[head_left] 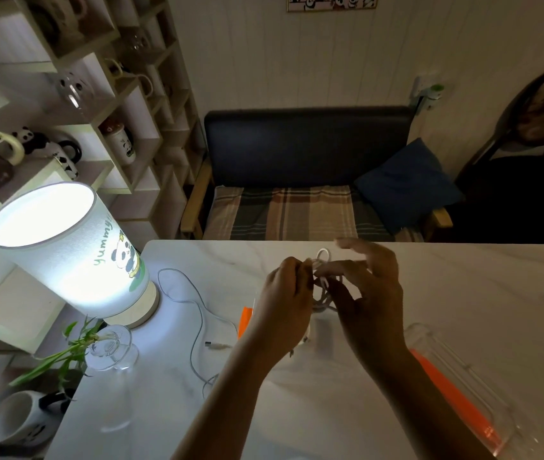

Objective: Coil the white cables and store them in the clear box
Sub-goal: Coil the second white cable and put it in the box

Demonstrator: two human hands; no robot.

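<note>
Both hands are raised over the middle of the white table (pixel 463 310). My left hand (pixel 285 293) pinches a bundle of white cable (pixel 322 287), whose loops hang between the two hands. My right hand (pixel 368 283) has its fingers spread and blurred, touching the loops from the right. A small loop sticks up above the fingers. Another thin white cable (pixel 194 307) lies loose on the table to the left, its plug end (pixel 217 345) near my left wrist. The clear box (pixel 443 353) with an orange edge lies at the right, partly behind my right forearm.
A lit lamp (pixel 65 247) with a panda print stands at the table's left edge. A glass vase (pixel 111 350) with a green plant is beside it. An orange piece (pixel 244 322) shows behind my left hand. A dark sofa (pixel 304 151) stands beyond the table.
</note>
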